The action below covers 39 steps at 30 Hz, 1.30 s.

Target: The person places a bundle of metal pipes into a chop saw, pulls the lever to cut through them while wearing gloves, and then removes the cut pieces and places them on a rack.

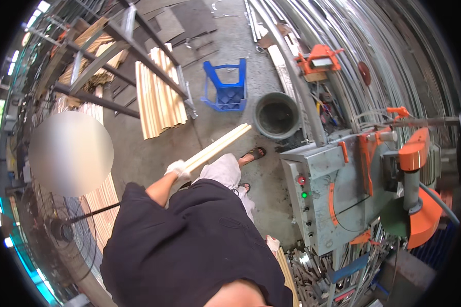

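Observation:
My left hand (pixel 176 169), in a white glove, is closed around a few long pale cream strips (pixel 217 147). They slant up and away to the right, over the concrete floor. My right hand (pixel 272 243) is low beside my body, partly hidden by my dark shirt. It lies at the upper end of other pale strips (pixel 286 271), and its fingers are too small and covered to read. Close to this hand, on the right, stands a grey cutting machine (pixel 315 204) with orange parts and a lit green button.
A stack of pale strips (pixel 161 94) lies by a metal rack (pixel 130 46) at far left. Ahead are a blue plastic stool (pixel 230 94) and a dark round tub (pixel 276 115). Long metal profiles (pixel 394 56) fill the far right. Offcuts (pixel 312 273) lie below the machine. A fan (pixel 64 230) stands left.

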{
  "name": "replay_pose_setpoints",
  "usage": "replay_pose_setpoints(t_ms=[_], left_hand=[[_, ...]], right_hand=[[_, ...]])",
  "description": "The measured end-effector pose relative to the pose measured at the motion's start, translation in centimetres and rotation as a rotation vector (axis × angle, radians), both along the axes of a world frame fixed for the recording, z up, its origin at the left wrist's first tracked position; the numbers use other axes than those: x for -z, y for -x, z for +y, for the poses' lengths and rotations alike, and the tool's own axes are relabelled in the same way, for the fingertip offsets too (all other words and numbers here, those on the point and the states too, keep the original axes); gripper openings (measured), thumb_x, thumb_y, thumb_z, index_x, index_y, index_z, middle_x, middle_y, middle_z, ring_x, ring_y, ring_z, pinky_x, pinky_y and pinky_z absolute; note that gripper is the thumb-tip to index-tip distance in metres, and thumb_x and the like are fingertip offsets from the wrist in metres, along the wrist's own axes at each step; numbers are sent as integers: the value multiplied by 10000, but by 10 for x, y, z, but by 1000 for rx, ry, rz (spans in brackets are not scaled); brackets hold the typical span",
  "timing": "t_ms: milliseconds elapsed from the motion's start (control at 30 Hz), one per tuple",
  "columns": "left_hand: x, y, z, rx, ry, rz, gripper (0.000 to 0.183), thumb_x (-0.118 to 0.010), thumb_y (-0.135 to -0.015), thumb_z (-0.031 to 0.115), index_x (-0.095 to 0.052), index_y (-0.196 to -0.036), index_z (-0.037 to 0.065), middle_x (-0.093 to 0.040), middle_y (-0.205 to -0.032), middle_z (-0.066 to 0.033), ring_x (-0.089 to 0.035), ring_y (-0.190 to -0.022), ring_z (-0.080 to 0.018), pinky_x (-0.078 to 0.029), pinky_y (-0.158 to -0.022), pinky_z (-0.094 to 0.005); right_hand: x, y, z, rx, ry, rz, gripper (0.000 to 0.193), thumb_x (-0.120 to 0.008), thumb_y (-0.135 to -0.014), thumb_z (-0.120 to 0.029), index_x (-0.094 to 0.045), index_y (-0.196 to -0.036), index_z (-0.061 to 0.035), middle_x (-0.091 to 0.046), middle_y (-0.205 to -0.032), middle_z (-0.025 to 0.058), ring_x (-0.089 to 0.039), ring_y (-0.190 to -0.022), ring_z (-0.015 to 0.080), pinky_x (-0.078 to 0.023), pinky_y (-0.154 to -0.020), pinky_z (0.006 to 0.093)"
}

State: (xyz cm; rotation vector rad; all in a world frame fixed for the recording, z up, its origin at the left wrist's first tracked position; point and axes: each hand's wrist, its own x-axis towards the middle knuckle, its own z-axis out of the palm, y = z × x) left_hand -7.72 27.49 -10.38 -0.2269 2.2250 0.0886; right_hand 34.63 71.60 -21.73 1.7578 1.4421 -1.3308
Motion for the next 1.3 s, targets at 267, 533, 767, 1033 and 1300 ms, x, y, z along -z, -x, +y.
replay_pose_setpoints(t_ms=[267,533,767,1033,1300], left_hand=[[-45,-250,-178,-590,104,187,649,-775,-708,359,-614,-1209,-21,-703,-1159,-277,-696,-1094,-406,-556,-933,-456],[-3,-166,-222,-999,80,517,625,-779,-663,264,-584,-1186,-17,-715,-1057,-262,-704,-1022,-426,-566,-896,-475],[138,83,-321,-1096,-28,690,576,-795,-657,277,-593,-1113,-12,-714,-1029,-276,-705,-985,-448,-571,-877,-495],[271,302,-434,-1092,-131,763,596,-783,-684,273,-580,-1165,-15,-703,-1083,-295,-693,-1027,-452,-563,-913,-497],[379,366,-472,-1013,107,669,596,-771,-726,273,-562,-1218,10,-663,-1167,-277,-646,-1094,-464,-539,-941,-521]], right_hand=[[0,47,-8,-80,47,86,242,-663,-881,-202,-599,-1028,-21,-640,-677,99,-625,-482,222,-497,-417,372],[-25,179,-76,-371,90,64,189,-662,-882,-175,-590,-959,-18,-595,-645,69,-590,-472,180,-436,-399,320],[-78,296,-142,-576,-24,-97,183,-673,-879,-184,-668,-912,-4,-645,-693,91,-616,-525,192,-476,-458,341],[-104,386,-232,-777,-99,-269,299,-674,-919,-288,-711,-1037,-15,-677,-754,92,-643,-593,205,-492,-515,354],[-126,439,-290,-950,-172,-340,445,-660,-938,-429,-744,-957,7,-688,-742,105,-635,-651,206,-476,-563,409]])
